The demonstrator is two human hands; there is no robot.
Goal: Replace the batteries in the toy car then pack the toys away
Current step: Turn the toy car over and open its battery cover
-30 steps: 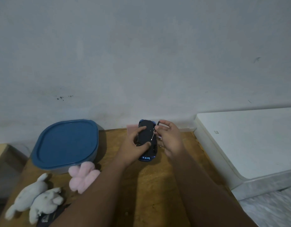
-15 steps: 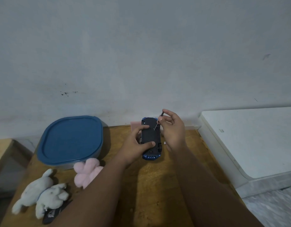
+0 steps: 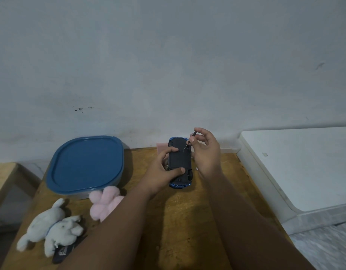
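While left hand clasps the toy car, right hand pinches a barely visible screwdriver.

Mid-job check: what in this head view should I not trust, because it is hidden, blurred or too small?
All head view:
1. Whether the screwdriver tip sits in a screw on the toy car: too small.
2. Contents of the blue-lidded container: the lid covers them.
3. Dark item under the white plush toys: mostly covered, print blurred.
4. Pink object behind the car: blocked by the car and left hand.
5. Pale speck beside the right hand: too small.
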